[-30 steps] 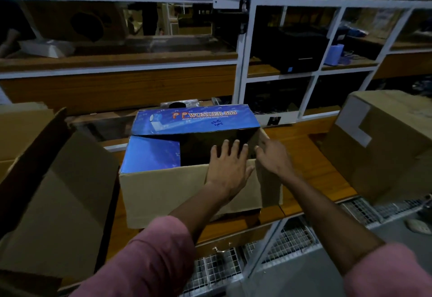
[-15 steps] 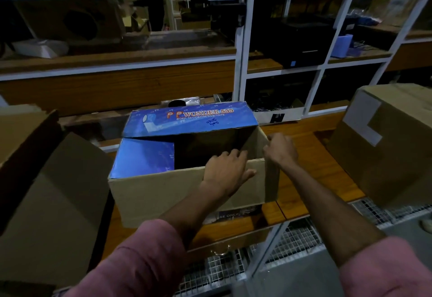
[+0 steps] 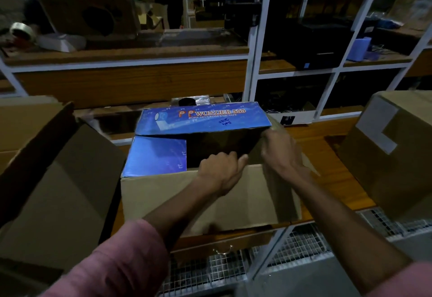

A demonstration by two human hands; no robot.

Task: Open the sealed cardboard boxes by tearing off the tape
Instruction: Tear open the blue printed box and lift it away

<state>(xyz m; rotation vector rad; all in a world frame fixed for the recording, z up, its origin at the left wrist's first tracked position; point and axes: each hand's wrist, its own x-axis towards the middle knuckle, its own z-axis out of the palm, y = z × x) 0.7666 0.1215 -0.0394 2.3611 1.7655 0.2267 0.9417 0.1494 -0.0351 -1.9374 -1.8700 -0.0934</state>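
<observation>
An open cardboard box (image 3: pixel 163 198) with blue printed flaps sits on the wooden bench in front of me. Its far flap (image 3: pixel 205 116) reads "WONDER 555" and stands up; a left flap (image 3: pixel 156 156) lies folded inward. My left hand (image 3: pixel 219 170) grips the near rim of the box, fingers curled over the edge into the dark inside. My right hand (image 3: pixel 280 151) holds the right side flap near the box's far right corner; it is blurred. A brown cardboard box (image 3: pixel 397 156) with pale tape on its side stands at the right.
A large brown box (image 3: pixel 51 179) with raised flaps stands at the left. White metal shelving (image 3: pixel 252 63) rises behind the bench, with a tape roll (image 3: pixel 22 31) on the upper left shelf and a black device (image 3: pixel 311 39) on the right. Wire mesh (image 3: pixel 292 250) lies below the bench.
My left hand's fingers went from flat on the near wall to curled over its rim. My right hand moved up along the right flap toward the far corner.
</observation>
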